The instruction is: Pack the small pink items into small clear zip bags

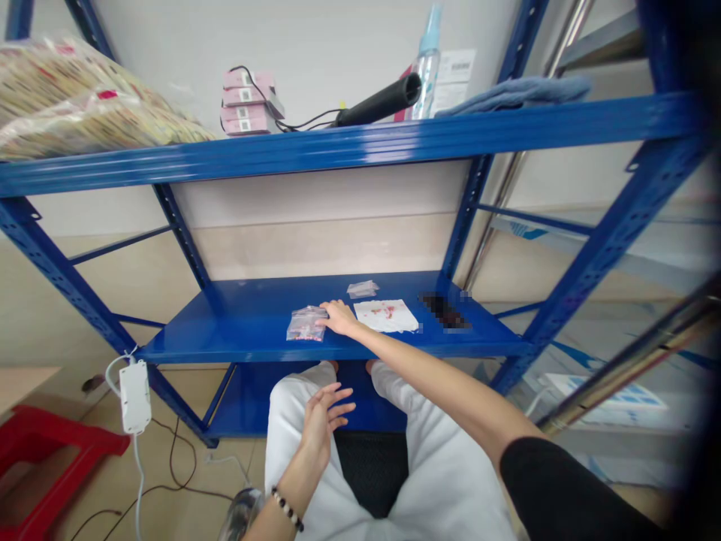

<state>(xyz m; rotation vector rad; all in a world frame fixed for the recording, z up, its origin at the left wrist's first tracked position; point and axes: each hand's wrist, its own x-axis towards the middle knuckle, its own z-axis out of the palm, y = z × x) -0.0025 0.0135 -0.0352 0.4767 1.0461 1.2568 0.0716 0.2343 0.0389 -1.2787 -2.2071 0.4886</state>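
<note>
My right hand (338,318) reaches out over a blue steel shelf (225,334), its fingertips at the edge of a small clear plastic bag (307,324) with red bits inside. I cannot tell whether those fingers grip the bag. To the right of the hand lies a white sheet of paper (386,315) with red marks, and behind it a small flat packet (362,289). A pixelated dark object (444,312) sits further right. My left hand (324,421), fingers spread and touching nothing, hangs above my white-trousered lap, a bead bracelet on its wrist.
The upper blue shelf beam (349,146) carries a large printed bag (73,101), pink boxes (245,105), a black tube (380,100), a spray bottle (428,75) and a blue cloth (512,96). A red stool (50,458), white adapter (135,397) and loose cables lie low at the left.
</note>
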